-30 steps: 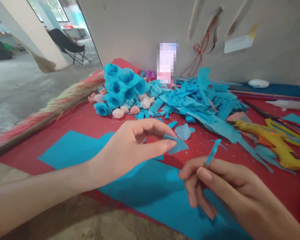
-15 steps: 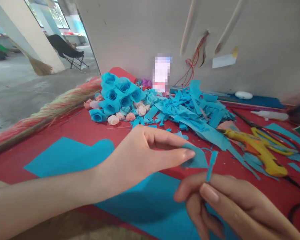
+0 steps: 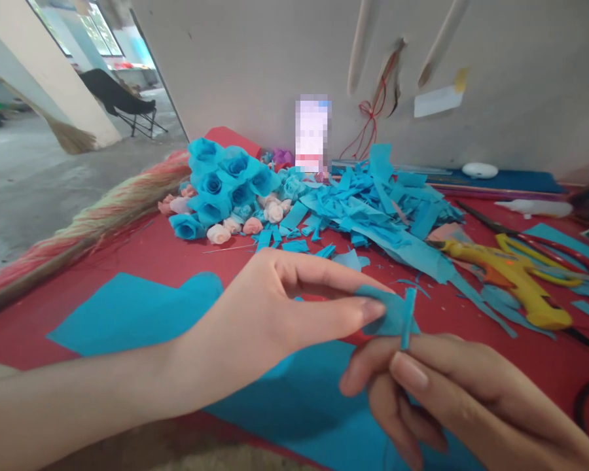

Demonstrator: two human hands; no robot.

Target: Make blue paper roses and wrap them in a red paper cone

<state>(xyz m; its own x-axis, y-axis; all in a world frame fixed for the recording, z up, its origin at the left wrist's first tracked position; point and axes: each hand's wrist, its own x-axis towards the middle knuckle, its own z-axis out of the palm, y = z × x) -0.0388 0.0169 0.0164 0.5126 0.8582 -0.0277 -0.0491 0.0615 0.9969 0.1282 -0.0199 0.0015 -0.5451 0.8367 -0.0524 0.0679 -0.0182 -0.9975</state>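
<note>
1. Up close, the left hand (image 3: 275, 307) pinches a blue petal (image 3: 391, 313) between thumb and forefinger, just above the near middle of the red table (image 3: 142, 252).
2. Touching the petal's right edge, a thin blue strip (image 3: 407, 318) stands nearly upright, pinched between the thumb and fingers of the right hand (image 3: 451, 386).
3. Both pieces are small, flat, bright blue paper; the petal is rounded, the strip narrow and straight.
4. Under the hands lies a large blue sheet (image 3: 142, 314).
5. Farther off, blue roses (image 3: 226, 180) sit left, with small pink roses (image 3: 235, 226) at their base, and blue scraps (image 3: 373, 196) are heaped to the right.
6. At far right lie a yellow glue gun (image 3: 515, 281) and scissors (image 3: 559, 252).
</note>
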